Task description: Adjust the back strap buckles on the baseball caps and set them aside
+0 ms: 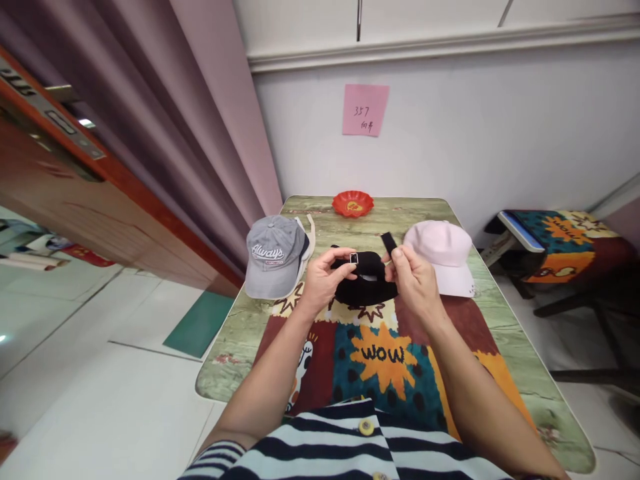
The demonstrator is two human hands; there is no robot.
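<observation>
Black cap point(367, 293) between grey cap point(273, 257) and pink cap point(440, 253), on desk point(555, 407). Left hand point(325, 277) pinches metal buckle point(353, 259); right hand point(413, 277) pinches black strap point(389, 242). Cap likely light, soft; strap limp, best gripped near tip.

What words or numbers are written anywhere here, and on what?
"Always": grey fabric cap; smaller line beneath, illegible.
"357": square pink paper note; handwriting underneath unclear.
"WOW": multicoloured patterned cloth in front.
"WOW": similar smaller-looking cloth at right.
Scalloped red dish: yellow marking, unreadable.
</observation>
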